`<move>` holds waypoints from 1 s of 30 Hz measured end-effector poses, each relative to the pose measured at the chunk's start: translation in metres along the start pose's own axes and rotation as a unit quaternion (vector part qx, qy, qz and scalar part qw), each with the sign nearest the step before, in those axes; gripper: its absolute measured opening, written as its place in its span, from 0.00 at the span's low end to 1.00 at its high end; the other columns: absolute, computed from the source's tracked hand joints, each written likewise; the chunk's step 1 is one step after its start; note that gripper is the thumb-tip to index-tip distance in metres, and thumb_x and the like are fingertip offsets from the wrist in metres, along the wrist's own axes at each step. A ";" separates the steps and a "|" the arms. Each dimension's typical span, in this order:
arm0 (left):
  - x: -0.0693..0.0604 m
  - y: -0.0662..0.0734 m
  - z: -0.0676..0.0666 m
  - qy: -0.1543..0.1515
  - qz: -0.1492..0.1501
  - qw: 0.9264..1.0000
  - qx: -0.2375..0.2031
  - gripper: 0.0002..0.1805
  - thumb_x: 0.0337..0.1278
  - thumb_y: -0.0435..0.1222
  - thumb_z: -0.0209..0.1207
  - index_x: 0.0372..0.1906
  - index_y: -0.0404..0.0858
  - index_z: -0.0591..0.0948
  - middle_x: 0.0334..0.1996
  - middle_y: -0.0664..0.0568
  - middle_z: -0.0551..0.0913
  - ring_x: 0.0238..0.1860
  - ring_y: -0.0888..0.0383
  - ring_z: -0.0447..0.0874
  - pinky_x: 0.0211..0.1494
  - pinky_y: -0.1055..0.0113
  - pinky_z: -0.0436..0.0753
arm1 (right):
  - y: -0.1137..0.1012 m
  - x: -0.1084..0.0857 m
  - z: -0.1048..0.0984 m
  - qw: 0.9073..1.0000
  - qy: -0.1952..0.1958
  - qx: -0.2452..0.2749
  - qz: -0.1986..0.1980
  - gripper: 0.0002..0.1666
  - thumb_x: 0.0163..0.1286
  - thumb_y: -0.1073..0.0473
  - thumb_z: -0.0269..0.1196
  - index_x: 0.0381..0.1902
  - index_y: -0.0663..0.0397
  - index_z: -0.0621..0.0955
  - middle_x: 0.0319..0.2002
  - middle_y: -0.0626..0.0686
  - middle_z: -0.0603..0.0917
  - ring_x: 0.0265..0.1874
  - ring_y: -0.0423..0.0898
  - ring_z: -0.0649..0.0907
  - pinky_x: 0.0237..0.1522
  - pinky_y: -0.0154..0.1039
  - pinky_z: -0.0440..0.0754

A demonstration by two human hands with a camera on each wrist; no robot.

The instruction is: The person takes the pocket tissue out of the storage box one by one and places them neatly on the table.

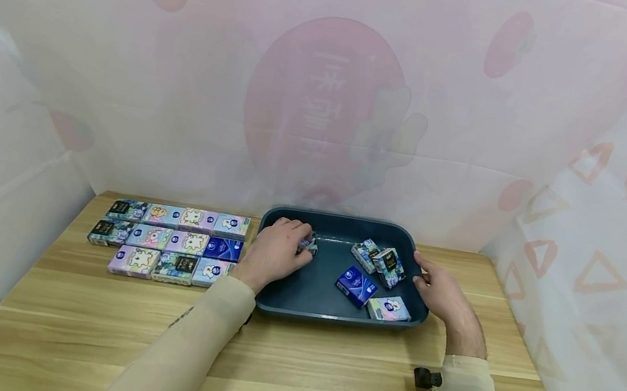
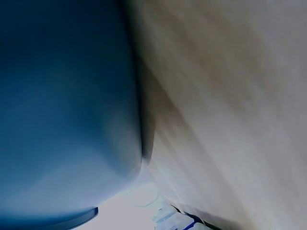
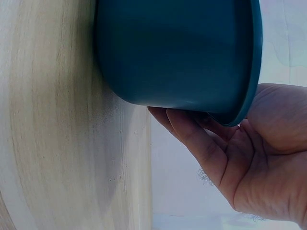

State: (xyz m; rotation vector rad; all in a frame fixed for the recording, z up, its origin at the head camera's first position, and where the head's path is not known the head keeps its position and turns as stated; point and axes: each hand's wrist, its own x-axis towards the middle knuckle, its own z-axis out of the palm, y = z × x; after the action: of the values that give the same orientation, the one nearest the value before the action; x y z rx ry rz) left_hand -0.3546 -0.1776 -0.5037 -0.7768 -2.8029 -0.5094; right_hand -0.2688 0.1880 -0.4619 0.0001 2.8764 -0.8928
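Observation:
In the head view a dark teal tray [image 1: 317, 293] stands on the wooden table. My left hand [image 1: 274, 252] reaches over its left rim, fingers curled round a dark patterned packet [image 1: 308, 244] that they partly hide. At the tray's right end my right hand [image 1: 446, 294] grips the rim; in the right wrist view the fingers of this hand [image 3: 240, 158] lie against the outer wall of the tray [image 3: 177, 52]. The tray's right half holds a blue packet [image 1: 356, 286], a pale packet [image 1: 389, 308] and two dark floral packets [image 1: 390, 268]. The left wrist view shows mostly the tray's side [image 2: 67, 105].
Left of the tray, small packets [image 1: 152, 237] lie in three rows on the table [image 1: 308, 374]. A printed pale cloth [image 1: 202, 80] hangs behind the table and along both sides. A small black device [image 1: 427, 378] sits at the right wrist.

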 end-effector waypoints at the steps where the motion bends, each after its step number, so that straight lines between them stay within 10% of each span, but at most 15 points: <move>1: 0.000 0.000 -0.001 0.006 -0.001 1.000 -0.003 0.14 0.82 0.45 0.70 0.61 0.44 0.90 0.60 0.49 0.95 0.66 0.45 0.89 0.76 0.47 0.91 | 0.000 0.000 0.000 1.000 0.000 0.000 0.000 0.38 0.91 0.68 0.56 0.93 0.65 0.64 0.80 0.82 0.77 0.57 0.62 0.91 0.53 0.50 0.90; 15: -0.007 0.005 -0.015 0.083 -0.004 0.996 -0.042 0.10 0.77 0.40 0.73 0.53 0.41 0.95 0.56 0.48 0.98 0.66 0.44 0.91 0.76 0.47 0.92 | 0.000 0.000 0.000 1.000 -0.003 0.002 0.003 0.38 0.92 0.67 0.55 0.94 0.65 0.63 0.81 0.81 0.76 0.67 0.69 0.91 0.61 0.59 0.93; 30: -0.030 -0.014 -0.059 0.113 -0.034 0.990 -0.076 0.12 0.81 0.39 0.68 0.57 0.40 0.94 0.59 0.43 0.96 0.69 0.39 0.89 0.73 0.40 0.91 | -0.001 0.000 0.000 1.000 -0.002 0.002 0.001 0.38 0.91 0.68 0.55 0.93 0.66 0.63 0.81 0.82 0.76 0.62 0.66 0.91 0.60 0.59 0.93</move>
State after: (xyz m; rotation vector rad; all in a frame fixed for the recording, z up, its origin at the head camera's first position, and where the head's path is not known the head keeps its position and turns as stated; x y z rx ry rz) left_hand -0.3312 -0.2248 -0.4617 -0.6103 -2.6106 -0.7793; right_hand -0.2685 0.1867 -0.4615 0.0024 2.8699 -0.8962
